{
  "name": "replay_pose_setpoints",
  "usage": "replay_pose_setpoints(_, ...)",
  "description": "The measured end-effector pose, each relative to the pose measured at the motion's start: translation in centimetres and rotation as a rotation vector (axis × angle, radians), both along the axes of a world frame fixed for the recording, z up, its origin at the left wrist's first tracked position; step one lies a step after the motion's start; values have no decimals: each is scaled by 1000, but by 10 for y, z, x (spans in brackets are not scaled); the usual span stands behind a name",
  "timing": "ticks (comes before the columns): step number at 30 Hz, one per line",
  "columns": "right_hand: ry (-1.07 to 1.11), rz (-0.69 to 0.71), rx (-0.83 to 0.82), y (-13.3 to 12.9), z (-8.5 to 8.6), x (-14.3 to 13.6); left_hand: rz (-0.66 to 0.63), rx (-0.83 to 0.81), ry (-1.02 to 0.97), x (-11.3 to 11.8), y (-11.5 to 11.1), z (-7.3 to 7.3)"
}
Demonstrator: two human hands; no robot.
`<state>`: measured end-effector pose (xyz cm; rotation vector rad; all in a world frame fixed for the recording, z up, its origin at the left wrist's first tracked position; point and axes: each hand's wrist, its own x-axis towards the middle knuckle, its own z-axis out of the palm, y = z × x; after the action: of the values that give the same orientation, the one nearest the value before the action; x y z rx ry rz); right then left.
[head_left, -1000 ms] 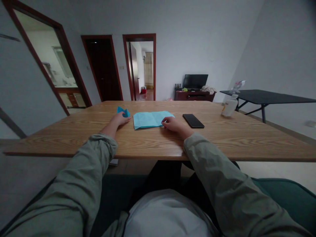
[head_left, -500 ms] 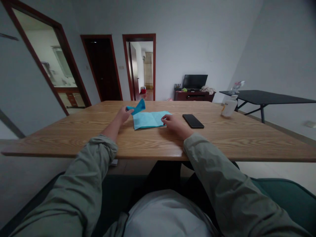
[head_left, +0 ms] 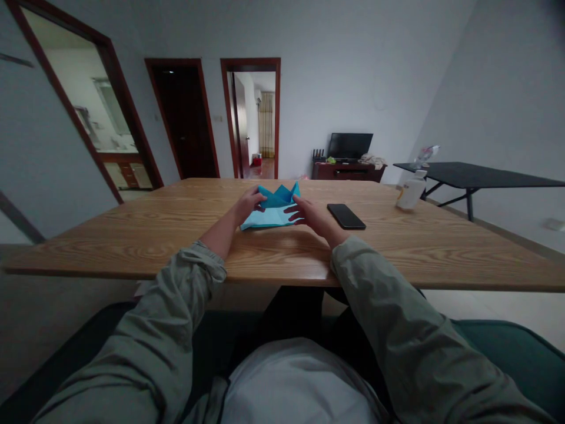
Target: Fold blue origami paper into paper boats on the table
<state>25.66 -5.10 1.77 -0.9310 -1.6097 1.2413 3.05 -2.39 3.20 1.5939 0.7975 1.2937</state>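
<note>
Between both hands, a folded blue paper boat (head_left: 279, 195) with a peak in its middle and raised ends is held just above a light blue sheet of paper (head_left: 270, 218). My left hand (head_left: 250, 203) is closed on the boat's left end. At its right end, my right hand (head_left: 308, 212) pinches the boat between thumb and forefinger, the other fingers spread over the sheet's right side. The sheet lies flat on the wooden table (head_left: 176, 229), its back part hidden behind the boat.
A black phone (head_left: 346, 217) lies right of my right hand. Farther right stands a white bottle (head_left: 411, 191). Beyond the table are a black folding table (head_left: 481, 174), a television (head_left: 350, 146) on a dark cabinet (head_left: 348, 171), and an open doorway (head_left: 253, 123).
My left hand has brought the blue paper boat rightward over the light blue sheet. My right hand has left the sheet's right edge and taken the boat's right end.
</note>
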Motion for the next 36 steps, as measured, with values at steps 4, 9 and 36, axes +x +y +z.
replay_pose_setpoints(4, -19, -59, 20, 4, -1, 0, -37, -12, -30, 7, -2, 1)
replay_pose_setpoints(9, 64, -133, 42, 9, -3, 0, -34, -35, -26, 12, -5, 0)
replay_pose_setpoints(36, 15, -118, 29, -2, 1, -1, -19, -39, 162, 18, -6, -8)
